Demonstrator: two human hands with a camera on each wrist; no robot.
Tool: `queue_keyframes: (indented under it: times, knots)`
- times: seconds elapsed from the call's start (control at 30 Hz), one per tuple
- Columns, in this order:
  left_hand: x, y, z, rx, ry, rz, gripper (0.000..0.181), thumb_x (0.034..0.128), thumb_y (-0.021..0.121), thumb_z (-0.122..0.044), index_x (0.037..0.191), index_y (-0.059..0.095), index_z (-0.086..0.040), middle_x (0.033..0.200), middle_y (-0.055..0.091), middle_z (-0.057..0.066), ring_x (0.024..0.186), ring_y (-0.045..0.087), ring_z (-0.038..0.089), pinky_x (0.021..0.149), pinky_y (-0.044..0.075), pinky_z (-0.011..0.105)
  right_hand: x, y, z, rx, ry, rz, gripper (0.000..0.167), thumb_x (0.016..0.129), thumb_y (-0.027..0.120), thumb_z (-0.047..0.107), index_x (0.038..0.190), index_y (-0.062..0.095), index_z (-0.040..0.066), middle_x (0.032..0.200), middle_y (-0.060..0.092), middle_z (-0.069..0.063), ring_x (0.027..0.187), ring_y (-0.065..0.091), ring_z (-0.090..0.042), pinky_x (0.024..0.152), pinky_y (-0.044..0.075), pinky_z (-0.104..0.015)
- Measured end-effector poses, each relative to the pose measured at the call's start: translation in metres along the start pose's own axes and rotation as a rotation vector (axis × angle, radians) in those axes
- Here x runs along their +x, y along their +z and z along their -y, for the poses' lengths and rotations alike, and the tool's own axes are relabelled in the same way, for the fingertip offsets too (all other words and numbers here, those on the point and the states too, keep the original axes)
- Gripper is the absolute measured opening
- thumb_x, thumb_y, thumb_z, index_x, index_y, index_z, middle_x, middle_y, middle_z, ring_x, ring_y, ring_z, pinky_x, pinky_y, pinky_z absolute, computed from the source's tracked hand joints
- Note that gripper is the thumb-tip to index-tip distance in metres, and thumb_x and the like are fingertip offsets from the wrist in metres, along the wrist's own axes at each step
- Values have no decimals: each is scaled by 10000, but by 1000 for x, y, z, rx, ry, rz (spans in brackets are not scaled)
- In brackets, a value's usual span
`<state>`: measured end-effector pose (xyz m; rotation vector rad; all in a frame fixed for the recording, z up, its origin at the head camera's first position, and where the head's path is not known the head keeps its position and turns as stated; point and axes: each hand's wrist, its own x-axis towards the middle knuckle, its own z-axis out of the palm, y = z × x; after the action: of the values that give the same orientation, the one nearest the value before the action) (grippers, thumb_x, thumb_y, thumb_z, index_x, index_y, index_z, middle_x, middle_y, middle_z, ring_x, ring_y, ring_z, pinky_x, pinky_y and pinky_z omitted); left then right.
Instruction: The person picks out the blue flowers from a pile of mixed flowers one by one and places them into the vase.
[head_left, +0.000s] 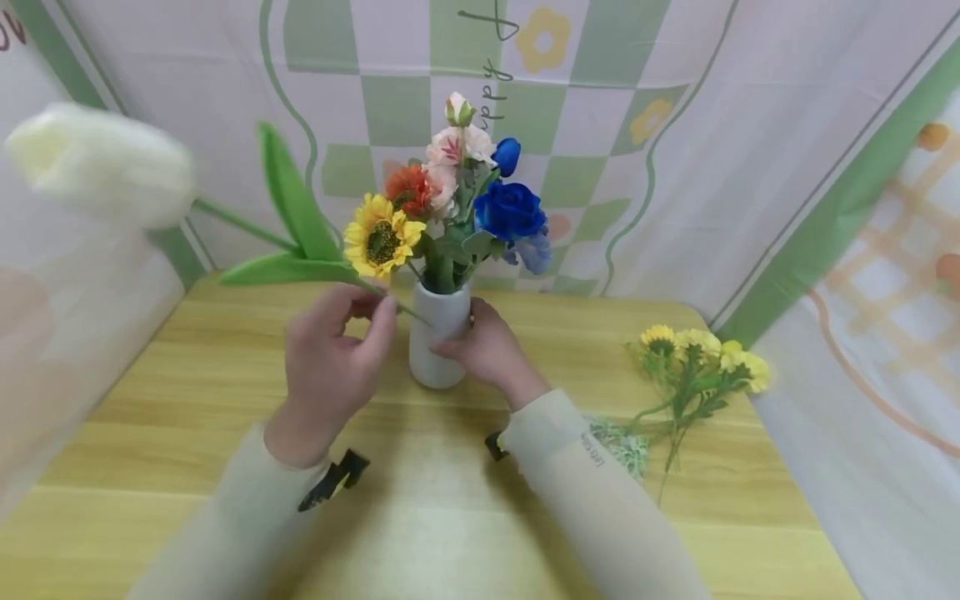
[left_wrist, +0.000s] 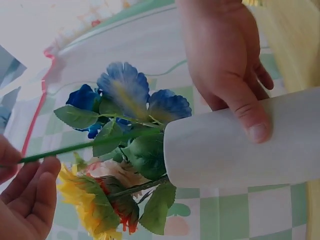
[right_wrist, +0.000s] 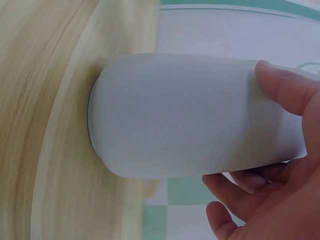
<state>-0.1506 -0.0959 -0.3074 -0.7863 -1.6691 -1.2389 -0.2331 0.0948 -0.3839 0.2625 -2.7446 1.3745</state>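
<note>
In the head view a white vase (head_left: 438,337) stands upright on the table, holding a sunflower (head_left: 382,237), an orange flower (head_left: 409,190), pale pink flowers, a blue rose (head_left: 512,210) and green leaves. My right hand (head_left: 495,346) grips the vase's right side, thumb across its front; the right wrist view shows the vase (right_wrist: 175,115) between thumb and fingers. Left of the vase, my left hand (head_left: 330,358) pinches the green stem of a white tulip (head_left: 101,162), whose bloom tilts up to the left. In the left wrist view the stem (left_wrist: 75,148) runs toward the vase's mouth.
At the table's right side lie yellow flowers (head_left: 693,346) with green stems. Pale green filler (head_left: 618,446) lies beside them, partly behind my right sleeve. A checkered cloth (head_left: 405,108) hangs behind the wooden table (head_left: 420,517).
</note>
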Motion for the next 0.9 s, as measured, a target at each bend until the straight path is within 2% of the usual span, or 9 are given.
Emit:
queue_keyframes:
  times: [0.07,0.17,0.37,0.5,0.67,0.77,0.9]
  knots:
    - [4,3,1,8,17,-42,76,905,630,9,906,691,55,853,702,108,764,666,209,734,561,262,0,0,1,-14,6,-11,788,766,872,319,1381,486,13,1309,584,-118,1131,587,-261,960,489,-448]
    - [6,7,4,64,18,-79,61,904,655,26,928,709,36,872,709,102,788,689,222,729,541,230,0,0,2,-25,15,-13,792,767,871,339,1382,487,19,1307,585,-114,1123,589,-257,953,494,-443]
    - [5,12,9,136,4,-86,51,910,647,41,939,688,34,875,689,117,807,692,246,737,531,208,-1,0,4,-36,36,-10,814,762,873,359,1389,482,18,1315,583,-119,1130,588,-263,956,493,-446]
    - [5,13,14,200,0,-51,43,922,656,21,958,675,33,878,683,120,797,686,226,653,516,207,-1,0,4,-54,42,-16,817,761,876,361,1390,481,20,1318,581,-121,1132,588,-265,956,493,-448]
    - [7,17,20,278,-18,41,62,931,662,-12,941,657,49,810,653,135,670,605,212,605,511,303,-1,0,4,-64,51,-4,818,773,870,354,1407,467,32,1341,569,-125,1150,581,-273,966,488,-454]
    - [8,22,21,329,-39,101,82,935,667,-36,940,654,45,764,660,136,591,583,207,544,495,303,-1,0,4,-62,52,-3,819,778,867,356,1414,461,35,1351,562,-127,1154,578,-274,966,488,-461]
    - [8,28,22,368,-51,143,95,937,677,-41,948,672,53,742,673,135,553,594,204,507,495,289,-1,0,5,-54,50,-4,806,783,864,356,1403,466,30,1328,571,-127,1128,588,-271,947,501,-463]
